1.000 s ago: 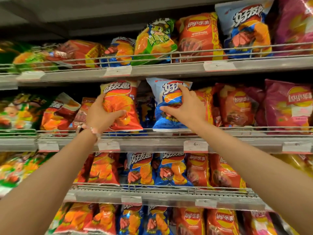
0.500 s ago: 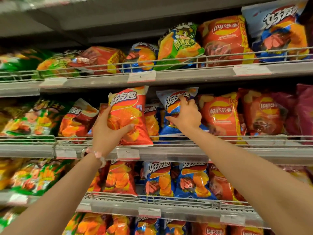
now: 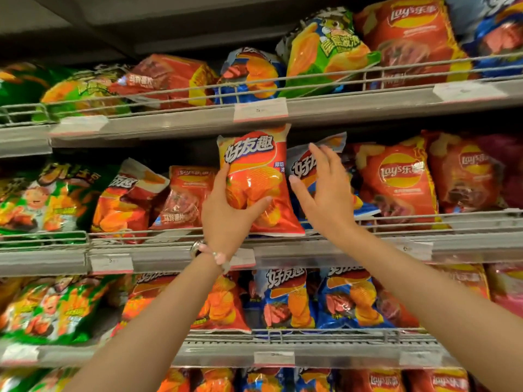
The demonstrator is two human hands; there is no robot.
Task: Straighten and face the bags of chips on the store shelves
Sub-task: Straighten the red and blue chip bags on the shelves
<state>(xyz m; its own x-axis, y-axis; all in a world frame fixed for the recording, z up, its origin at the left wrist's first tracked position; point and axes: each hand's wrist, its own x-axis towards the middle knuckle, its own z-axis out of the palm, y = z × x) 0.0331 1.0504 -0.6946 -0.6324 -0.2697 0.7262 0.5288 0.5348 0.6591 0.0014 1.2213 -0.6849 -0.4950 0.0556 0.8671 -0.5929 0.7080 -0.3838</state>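
Observation:
An orange chip bag (image 3: 256,176) stands upright at the front of the middle shelf, and my left hand (image 3: 226,213) grips its lower left side. Just to its right a blue chip bag (image 3: 305,162) leans behind my right hand (image 3: 322,190). That hand hovers in front of the blue bag with fingers spread and nothing in it. A red Lay's bag (image 3: 396,179) stands upright beside the blue one.
A wire rail (image 3: 452,219) runs along the middle shelf front, with price tags (image 3: 111,263) below. Tilted red and green bags (image 3: 127,199) fill the shelf's left side. The top shelf (image 3: 325,108) holds slumped bags. Lower shelves carry blue and orange bags (image 3: 285,298).
My right hand has let go of the blue bag and opened. The orange bag in my left hand has moved right, next to the blue one. The view has shifted closer and left.

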